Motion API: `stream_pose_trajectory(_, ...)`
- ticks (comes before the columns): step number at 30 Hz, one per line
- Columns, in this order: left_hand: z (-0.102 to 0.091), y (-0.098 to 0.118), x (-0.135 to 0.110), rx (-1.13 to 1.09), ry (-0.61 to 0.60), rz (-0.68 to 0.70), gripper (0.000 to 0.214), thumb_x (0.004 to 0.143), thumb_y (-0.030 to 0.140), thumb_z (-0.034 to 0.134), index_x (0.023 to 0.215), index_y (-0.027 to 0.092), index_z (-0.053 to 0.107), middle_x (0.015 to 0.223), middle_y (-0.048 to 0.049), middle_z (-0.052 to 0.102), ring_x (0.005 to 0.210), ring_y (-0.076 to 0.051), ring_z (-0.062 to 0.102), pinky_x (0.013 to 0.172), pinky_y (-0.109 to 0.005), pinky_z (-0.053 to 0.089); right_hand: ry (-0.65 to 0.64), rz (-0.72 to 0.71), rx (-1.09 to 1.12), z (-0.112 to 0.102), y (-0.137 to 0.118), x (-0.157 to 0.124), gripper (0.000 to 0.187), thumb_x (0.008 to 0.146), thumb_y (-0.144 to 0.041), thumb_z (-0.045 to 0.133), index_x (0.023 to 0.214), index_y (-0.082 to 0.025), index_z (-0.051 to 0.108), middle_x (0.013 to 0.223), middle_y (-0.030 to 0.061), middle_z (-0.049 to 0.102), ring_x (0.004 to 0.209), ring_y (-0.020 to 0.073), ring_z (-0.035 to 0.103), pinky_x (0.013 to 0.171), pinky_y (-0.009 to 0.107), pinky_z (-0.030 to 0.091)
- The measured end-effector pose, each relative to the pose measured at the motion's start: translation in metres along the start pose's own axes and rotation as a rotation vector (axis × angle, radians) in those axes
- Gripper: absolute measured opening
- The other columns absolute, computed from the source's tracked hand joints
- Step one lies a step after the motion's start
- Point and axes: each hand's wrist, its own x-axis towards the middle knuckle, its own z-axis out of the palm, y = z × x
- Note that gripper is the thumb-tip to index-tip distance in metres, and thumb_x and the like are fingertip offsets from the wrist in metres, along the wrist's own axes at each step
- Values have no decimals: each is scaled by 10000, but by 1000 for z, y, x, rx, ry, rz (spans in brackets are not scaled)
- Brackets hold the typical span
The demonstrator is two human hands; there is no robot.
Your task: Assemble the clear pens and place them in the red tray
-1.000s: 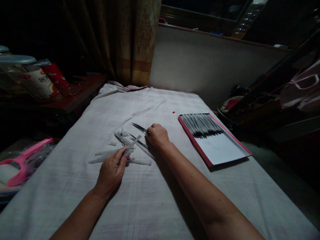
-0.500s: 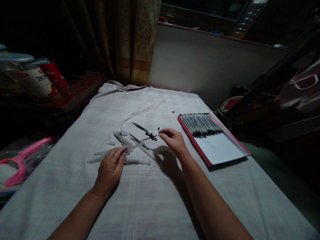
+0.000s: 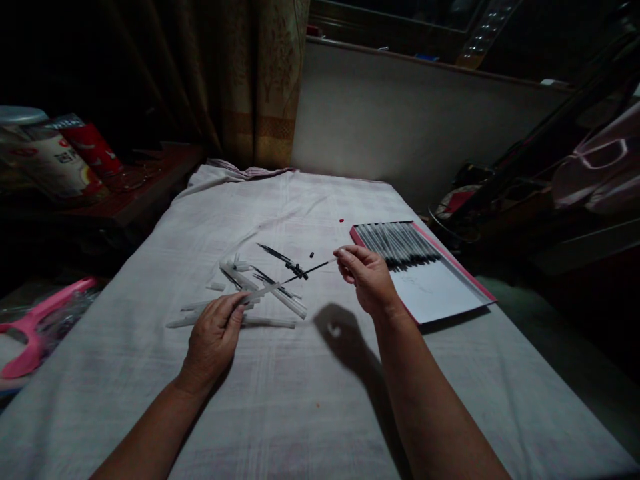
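Note:
My left hand [image 3: 213,333] is closed on a translucent pen barrel [image 3: 261,292], which points up to the right. Between the thumb and fingers of my right hand [image 3: 367,277] is the pale end of a thin pen refill [image 3: 320,266]. The refill's dark length slants down left toward the barrel's open end; whether its tip is inside, I cannot tell. Around and under the left hand lie several loose barrels [image 3: 270,323]. Small black pen parts [image 3: 299,270] are clustered beneath the refill, with dark refills [image 3: 273,251] just behind them.
To the right, a shallow red-edged box [image 3: 464,270] holds a row of pens [image 3: 395,243] with black ends. A small red piece [image 3: 341,220] lies on the white cloth [image 3: 280,400]. Pink-handled scissors [image 3: 35,333] and a jar [image 3: 55,160] are off to the left.
My right hand has moved right and slightly up with the refill, and more of its dark length shows between the hands. My left hand keeps its hold on the barrel.

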Motion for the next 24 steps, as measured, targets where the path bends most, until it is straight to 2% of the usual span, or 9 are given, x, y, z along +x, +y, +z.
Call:
stream_pose_trajectory(13,0,-1,-1,51,45,127,277,968,314,466,1104,200,679,1003,-55,742,928,-219,682,849,-341,542,13,10,40,1,4,0,287,615,-417,804,717,-165,713,568,-27,552,494,70,421,427,199,235)
stream_pose_trajectory(18,2,-3,-1,79,61,177,276,980,299,456,1109,190,674,983,-59,743,899,-212,684,824,-333,542,-12,18,3,6,6,-2,281,632,-420,790,721,-163,720,566,-26,562,495,74,428,445,210,279)
stream_pose_trajectory(21,3,-5,-2,107,54,205,282,986,312,454,1117,193,673,994,-65,749,907,-223,685,824,-354,534,-78,8,-80,14,9,-8,272,690,-430,749,756,-166,741,618,0,617,536,95,480,491,232,362)
stream_pose_trajectory(24,4,-6,-4,130,15,216,292,990,336,452,1133,207,671,1009,-65,756,927,-237,687,841,-383,522,-242,-60,-216,24,16,-15,266,781,-410,671,842,-172,773,743,44,699,644,130,576,584,261,447)
